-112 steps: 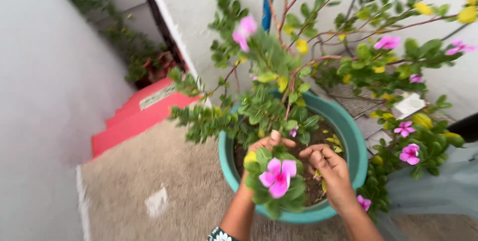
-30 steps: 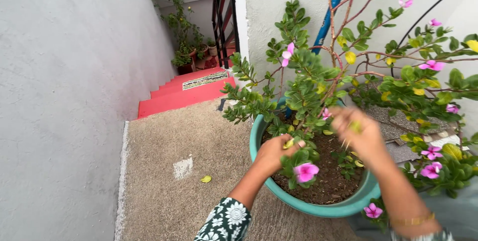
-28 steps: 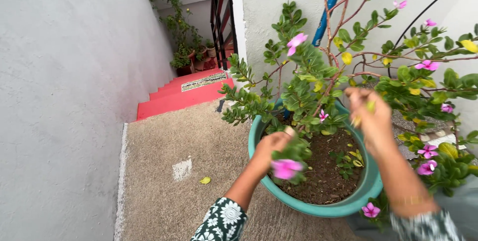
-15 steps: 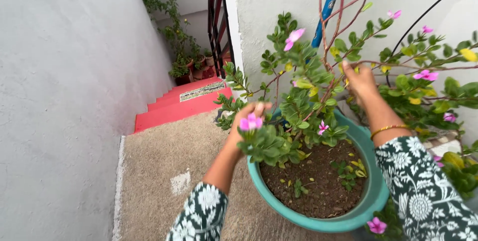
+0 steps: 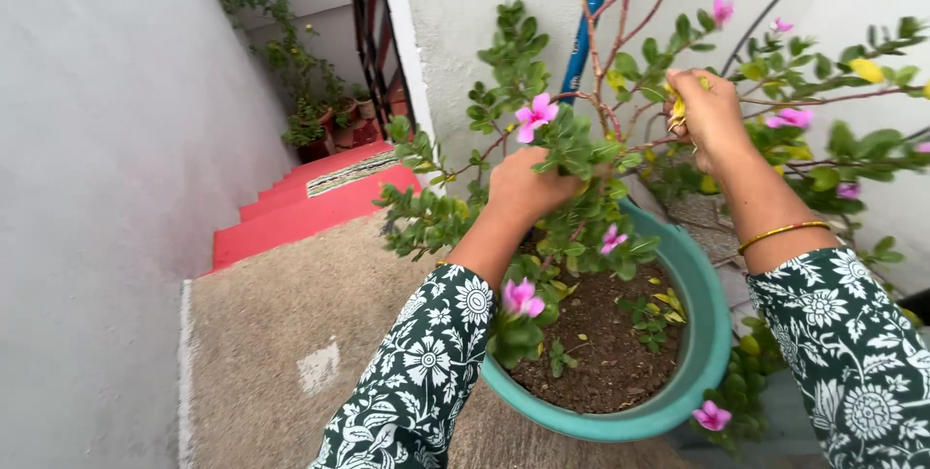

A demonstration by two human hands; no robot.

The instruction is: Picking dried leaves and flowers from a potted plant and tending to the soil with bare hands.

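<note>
Two hands work among the branches of a flowering plant in a teal pot.

The left hand (image 5: 523, 188) has its grip closed around a leafy stem (image 5: 572, 154) of the plant, just under a pink flower (image 5: 535, 114), probably to keep the branch steady and pulled aside. The right hand (image 5: 710, 112) is higher, its fingers pinched together on small yellow leaves (image 5: 677, 109) at a reddish twig, so the grip is shut on them. The teal pot (image 5: 712, 333) stands on a rough landing floor (image 5: 281, 333), close to the white wall (image 5: 465, 4). Some yellow leaves lie on the soil (image 5: 601, 353) inside. Red steps (image 5: 300, 203) go down behind.
</note>
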